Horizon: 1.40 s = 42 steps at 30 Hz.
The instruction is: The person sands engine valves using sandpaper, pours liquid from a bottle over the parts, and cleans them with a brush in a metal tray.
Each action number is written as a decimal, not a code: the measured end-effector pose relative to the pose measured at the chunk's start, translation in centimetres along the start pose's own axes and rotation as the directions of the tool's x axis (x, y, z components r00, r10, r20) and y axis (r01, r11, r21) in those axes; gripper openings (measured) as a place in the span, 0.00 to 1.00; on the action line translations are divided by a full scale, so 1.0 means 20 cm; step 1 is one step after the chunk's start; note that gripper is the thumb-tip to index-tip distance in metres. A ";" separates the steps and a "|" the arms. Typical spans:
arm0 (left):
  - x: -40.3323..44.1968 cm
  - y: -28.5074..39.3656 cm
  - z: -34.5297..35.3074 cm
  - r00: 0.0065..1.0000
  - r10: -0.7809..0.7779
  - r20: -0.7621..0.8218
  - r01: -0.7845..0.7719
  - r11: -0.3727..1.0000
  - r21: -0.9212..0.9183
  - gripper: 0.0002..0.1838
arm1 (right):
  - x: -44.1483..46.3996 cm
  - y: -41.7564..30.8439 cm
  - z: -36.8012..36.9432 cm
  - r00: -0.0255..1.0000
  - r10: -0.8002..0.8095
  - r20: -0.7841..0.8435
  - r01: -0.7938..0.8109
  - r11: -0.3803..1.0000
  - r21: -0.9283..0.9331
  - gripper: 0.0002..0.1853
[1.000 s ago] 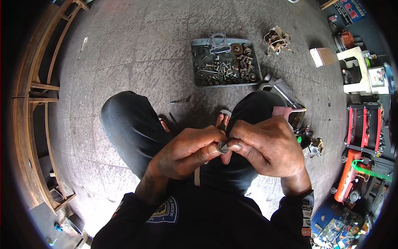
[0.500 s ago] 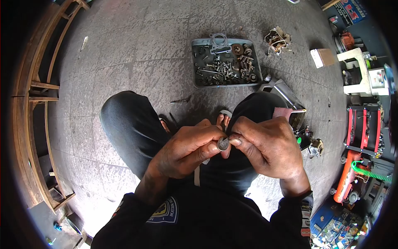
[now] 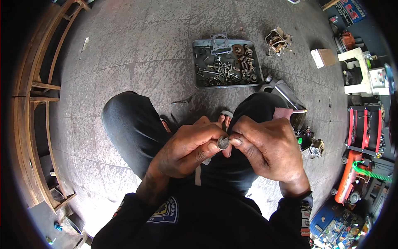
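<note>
Between the fingertips of my left hand (image 3: 186, 146) is a small metal engine valve (image 3: 223, 143), its round, grey face turned up toward me. My left thumb and forefinger pinch it at the rim. My right hand (image 3: 269, 147) is closed, with thumb and forefinger pressed together against the right edge of the valve face. Whatever those right fingertips may hold is too small to make out. Both hands are over my lap, between my knees, and the fingers underneath are mostly hidden.
Beyond my feet a metal tray (image 3: 199, 85) holds bolts, springs and a gasket (image 3: 220, 40). A dirty engine part (image 3: 278, 41) lies right of it. A thin tool (image 3: 180, 102) is on the floor. Wooden shelving (image 3: 25, 108) stands left; a red tool rack (image 3: 365, 128) and compressor (image 3: 347, 176) stand right.
Both hands keep almost the same place and grip. The valve face has tilted slightly between the fingers, and the whole view has shifted a little.
</note>
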<state>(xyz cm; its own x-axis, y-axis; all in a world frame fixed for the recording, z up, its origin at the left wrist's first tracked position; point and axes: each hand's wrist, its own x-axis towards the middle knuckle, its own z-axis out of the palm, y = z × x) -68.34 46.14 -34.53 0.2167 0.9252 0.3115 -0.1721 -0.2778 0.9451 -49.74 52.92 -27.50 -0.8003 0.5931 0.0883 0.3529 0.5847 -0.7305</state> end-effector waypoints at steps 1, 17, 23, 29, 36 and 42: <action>0.00 0.00 -0.01 1.000 -0.001 -0.001 0.001 0.999 0.035 0.13 | 0.00 0.00 0.00 1.000 0.000 0.003 0.000 1.000 -0.024 0.07; -0.01 -0.04 0.01 0.970 0.177 -0.165 -0.127 0.952 0.279 0.07 | 0.00 -0.02 0.04 0.991 0.055 -0.119 -0.060 0.997 -0.042 0.08; 0.00 -0.06 0.01 0.956 0.231 -0.183 -0.152 0.918 0.366 0.08 | 0.01 -0.02 0.05 0.989 0.012 -0.144 -0.025 0.996 -0.083 0.07; 0.00 -0.06 0.01 0.957 0.227 -0.183 -0.147 0.918 0.369 0.09 | -0.01 -0.01 0.06 0.992 0.068 -0.104 -0.077 0.993 -0.090 0.08; 0.00 -0.06 0.02 0.949 0.247 -0.195 -0.160 0.913 0.375 0.09 | -0.02 0.02 0.09 0.985 0.105 -0.139 -0.098 0.994 0.052 0.10; 0.01 -0.06 0.03 0.947 0.263 -0.183 -0.193 0.925 0.329 0.09 | -0.02 0.00 0.12 0.984 0.107 -0.142 -0.078 0.978 0.194 0.07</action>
<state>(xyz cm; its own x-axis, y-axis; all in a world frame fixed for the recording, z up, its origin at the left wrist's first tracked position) -67.52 46.58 -35.53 -0.0160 0.8508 0.5252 0.1148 -0.5202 0.8463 -50.47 51.40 -29.17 -0.6811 0.7247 0.1044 0.3135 0.4176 -0.8528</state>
